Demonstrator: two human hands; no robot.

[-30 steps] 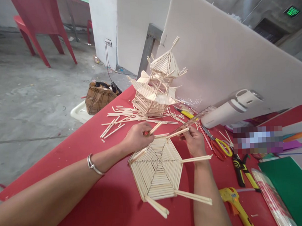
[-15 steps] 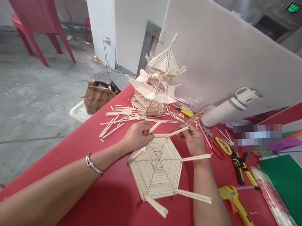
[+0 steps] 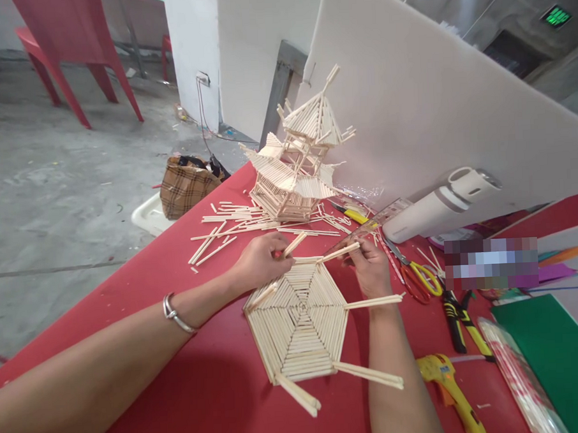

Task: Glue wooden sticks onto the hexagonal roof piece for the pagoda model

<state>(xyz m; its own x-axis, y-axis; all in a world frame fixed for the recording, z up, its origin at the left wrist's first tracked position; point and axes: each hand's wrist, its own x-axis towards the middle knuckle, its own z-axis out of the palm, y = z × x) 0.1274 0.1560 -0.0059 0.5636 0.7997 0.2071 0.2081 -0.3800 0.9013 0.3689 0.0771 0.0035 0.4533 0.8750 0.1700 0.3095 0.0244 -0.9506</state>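
Note:
A flat hexagonal panel of wooden sticks [image 3: 300,321] lies on the red table [image 3: 177,298], with stick spokes jutting from its corners. My left hand [image 3: 259,261], a bracelet on its wrist, is closed at the panel's far left corner, pinching a spoke stick [image 3: 294,244] there. My right hand [image 3: 372,268] is closed at the far right corner, fingers pinched on another spoke stick [image 3: 341,252]. Beyond them stands a wooden-stick pagoda model [image 3: 298,158].
Loose sticks [image 3: 227,229] litter the table by the pagoda. Right of my hands lie scissors [image 3: 419,278], pliers [image 3: 454,321], a yellow glue gun [image 3: 452,391], a white bottle [image 3: 442,206] and a green sheet [image 3: 558,351]. A white board [image 3: 437,89] stands behind. A plaid bag [image 3: 185,186] sits past the table edge.
Nothing has visibly changed apart from a slight shift of the camera; both hands stay at the panel's far corners.

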